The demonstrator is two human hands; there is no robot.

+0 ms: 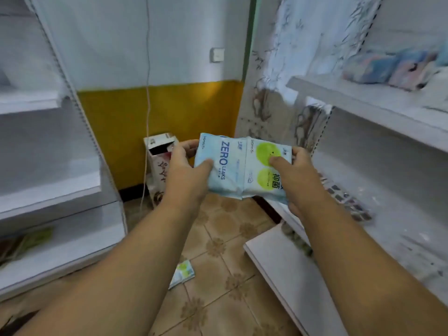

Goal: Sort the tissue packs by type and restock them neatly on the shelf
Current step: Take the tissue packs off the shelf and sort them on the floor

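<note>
Both hands up at frame centre, each holding one pack, packs side by side with inner edges touching or overlapping. Left hand [184, 163] grips the blue pack [219, 166] printed "ZERO LEAKS": thumb pressed on its front, fingers curled behind the far edge. Right hand [294, 166] pinches the green-dot pack [265, 170], thumb on the front over the upper green circle, fingers hidden behind.

Another pack [183, 272] lies on the tiled floor [218, 238] at 6 o'clock from the held pair, green dots showing. An open carton [157, 161] stands on the floor at 9 o'clock of the left hand, against the yellow wall [155, 122]. White shelf unit [368, 146] at 3 o'clock; blurred blue-pink packs [388, 69] on its upper shelf at 1 o'clock. Second shelf unit [48, 180] at 9 o'clock. Wall switch [217, 54] at 12 o'clock.
</note>
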